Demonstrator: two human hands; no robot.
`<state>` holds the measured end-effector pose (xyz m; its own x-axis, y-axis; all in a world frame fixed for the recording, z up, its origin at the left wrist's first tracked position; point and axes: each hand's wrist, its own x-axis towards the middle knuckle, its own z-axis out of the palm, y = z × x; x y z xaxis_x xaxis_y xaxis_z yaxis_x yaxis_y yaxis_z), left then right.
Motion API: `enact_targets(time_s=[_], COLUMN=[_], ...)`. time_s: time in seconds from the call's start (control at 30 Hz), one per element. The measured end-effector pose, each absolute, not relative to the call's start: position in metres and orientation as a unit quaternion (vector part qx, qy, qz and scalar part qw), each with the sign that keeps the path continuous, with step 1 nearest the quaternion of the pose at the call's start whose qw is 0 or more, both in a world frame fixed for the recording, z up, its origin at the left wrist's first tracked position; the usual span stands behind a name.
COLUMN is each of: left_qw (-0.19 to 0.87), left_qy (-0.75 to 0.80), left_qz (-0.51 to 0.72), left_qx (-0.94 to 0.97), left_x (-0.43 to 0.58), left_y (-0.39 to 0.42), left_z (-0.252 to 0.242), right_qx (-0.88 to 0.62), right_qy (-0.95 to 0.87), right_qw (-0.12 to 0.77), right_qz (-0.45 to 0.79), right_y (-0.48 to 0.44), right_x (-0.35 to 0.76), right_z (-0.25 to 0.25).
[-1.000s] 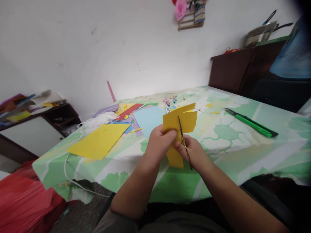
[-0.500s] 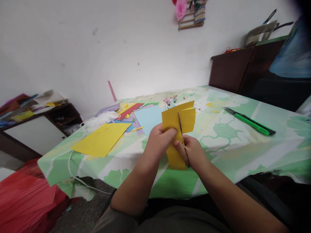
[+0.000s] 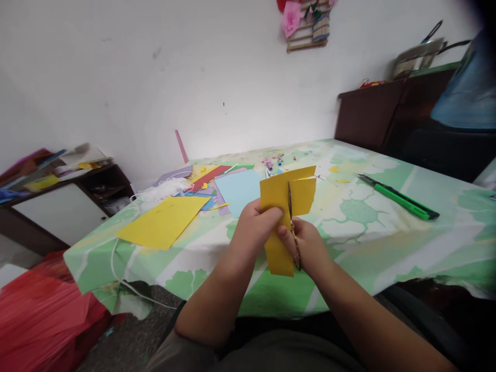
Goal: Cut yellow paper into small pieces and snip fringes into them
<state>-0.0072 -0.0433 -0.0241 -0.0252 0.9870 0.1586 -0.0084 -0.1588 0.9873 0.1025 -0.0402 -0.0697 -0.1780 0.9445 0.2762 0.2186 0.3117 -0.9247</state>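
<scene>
A piece of yellow paper is pinched in my left hand, with the thumb lying across its front. My right hand is closed around the handles of a pair of scissors, blades pointing up. Those blades lie along the paper, where a slit runs down from the top and a flap stands off to the right. The paper's lower part hangs below my hands, over the near side of the table. Part of the scissors' handles is hidden by my right fingers.
On the patterned tablecloth, a green utility knife lies right. Left are a yellow sheet, a light blue sheet, white string and a red strip. A red plastic bag is at lower left.
The flap of the yellow paper has shifted slightly right, and the scissors stand a little more upright. Both hands keep their hold; the whole view has moved slightly.
</scene>
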Motion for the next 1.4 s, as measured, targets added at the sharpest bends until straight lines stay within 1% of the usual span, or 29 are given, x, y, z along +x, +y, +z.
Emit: enact_targets(time_s=[0.4,0.63,0.77,0.87,0.97,1.17,1.4], left_qw=[0.448,0.458,0.482,0.458,0.446,0.429,0.408], left_qy=[0.456,0.467,0.456,0.446,0.427,0.406,0.4], left_qz=[0.558,0.571,0.559,0.563,0.576,0.629,0.651], left_qx=[0.53,0.496,0.498,0.524,0.537,0.506,0.5], left_x=[-0.008,0.001,0.009,0.011,0.01,0.005,-0.008], left_y=[-0.041,-0.037,-0.031,-0.026,-0.023,-0.024,-0.039], left_z=[-0.025,-0.025,-0.018,-0.014,-0.012,-0.007,-0.001], right_qx=[-0.452,-0.477,-0.46,-0.448,-0.458,-0.468,-0.446], right_qy=[-0.66,-0.645,-0.621,-0.615,-0.618,-0.626,-0.648], right_qw=[0.458,0.452,0.47,0.483,0.474,0.456,0.455], right_qz=[0.389,0.39,0.426,0.434,0.428,0.425,0.417], right_y=[-0.037,-0.037,-0.033,-0.029,-0.027,-0.029,-0.037], right_x=[0.102,0.109,0.114,0.118,0.12,0.112,0.097], right_z=[-0.063,-0.067,-0.066,-0.067,-0.072,-0.074,-0.07])
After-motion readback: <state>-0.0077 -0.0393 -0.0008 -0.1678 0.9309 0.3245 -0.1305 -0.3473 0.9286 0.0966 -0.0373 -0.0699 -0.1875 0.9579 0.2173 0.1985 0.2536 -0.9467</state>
